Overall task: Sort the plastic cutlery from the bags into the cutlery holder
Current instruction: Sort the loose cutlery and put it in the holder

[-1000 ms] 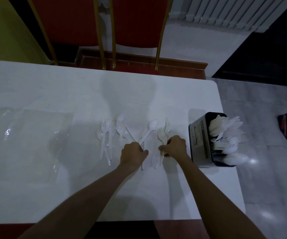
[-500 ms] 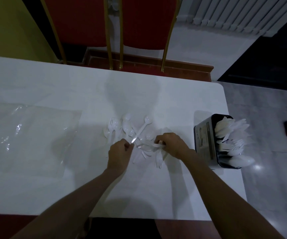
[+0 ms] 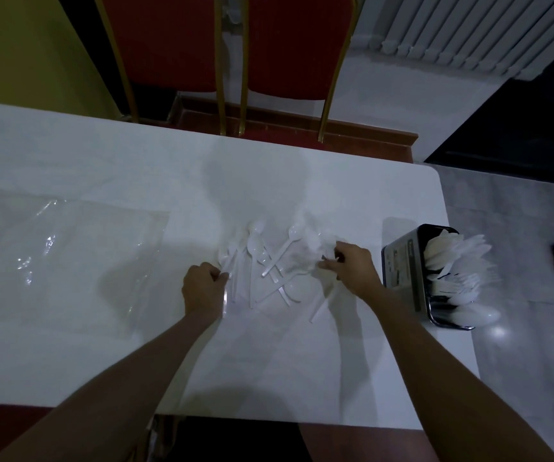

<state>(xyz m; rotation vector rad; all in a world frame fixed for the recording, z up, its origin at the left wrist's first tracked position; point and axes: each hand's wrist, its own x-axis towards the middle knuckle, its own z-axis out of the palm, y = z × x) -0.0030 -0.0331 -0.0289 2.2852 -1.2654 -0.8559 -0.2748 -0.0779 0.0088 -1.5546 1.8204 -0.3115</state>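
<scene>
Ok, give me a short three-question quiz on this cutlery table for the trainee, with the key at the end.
1. True or false: the cutlery holder stands to the left of the left hand.
2. What lies flat on the table, left of the loose cutlery? A) a clear plastic bag B) a plate C) a towel
3. How many red chairs stand beyond the table?
Key: 1 false, it stands at the table's right edge, past the right hand. 2 A. 3 two.
</scene>
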